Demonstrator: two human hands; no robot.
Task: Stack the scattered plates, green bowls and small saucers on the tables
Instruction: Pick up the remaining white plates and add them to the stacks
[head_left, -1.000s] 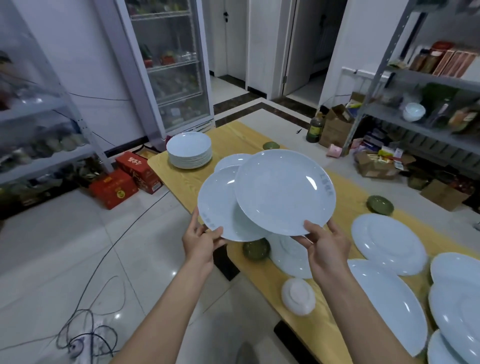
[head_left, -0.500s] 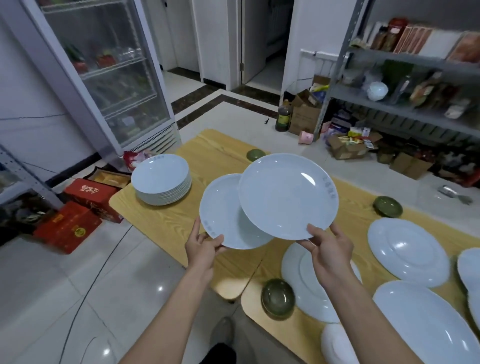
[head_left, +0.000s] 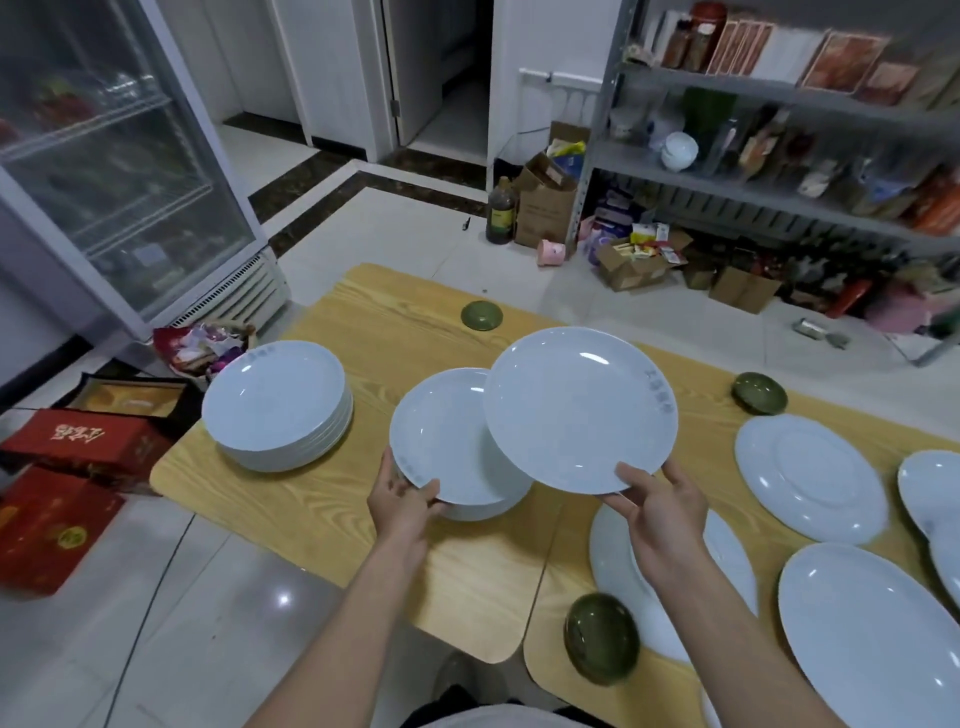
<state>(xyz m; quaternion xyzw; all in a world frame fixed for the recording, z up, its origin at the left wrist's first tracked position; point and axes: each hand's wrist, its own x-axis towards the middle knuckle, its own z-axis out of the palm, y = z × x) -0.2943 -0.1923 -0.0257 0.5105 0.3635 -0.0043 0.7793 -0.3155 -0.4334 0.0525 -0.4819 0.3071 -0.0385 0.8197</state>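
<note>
A person clearing a wooden tabletop (head_left: 395, 322) holds a white dinner plate in each of their hands, halfway through gathering the scattered crockery. The left hand (head_left: 402, 501) grips the near rim of one plate (head_left: 441, 441), thumb on top and fingers curled beneath, and holds it level on or just above another plate (head_left: 493, 512) lying on the tabletop; whether the two touch cannot be told. The right hand (head_left: 662, 519) pinches the near edge of the second plate (head_left: 576, 410), tilted up and overlapping the first one's right side, apparently kept raised so it can go down on top once the first is settled. A finished stack (head_left: 275, 400) stands well apart at the far left corner, the likely home for this smaller pile. Three green bowls (head_left: 601, 638) (head_left: 481, 315) (head_left: 759, 392) lie scattered and unstacked, and an upturned plate (head_left: 808, 475) and a large plate (head_left: 872, 639) wait to the right. Compared with half a second earlier, both plates have dropped from chest height toward the tabletop, the left one furthest, and the view has swung down and closer to the stack. Both grips are unchanged.
</note>
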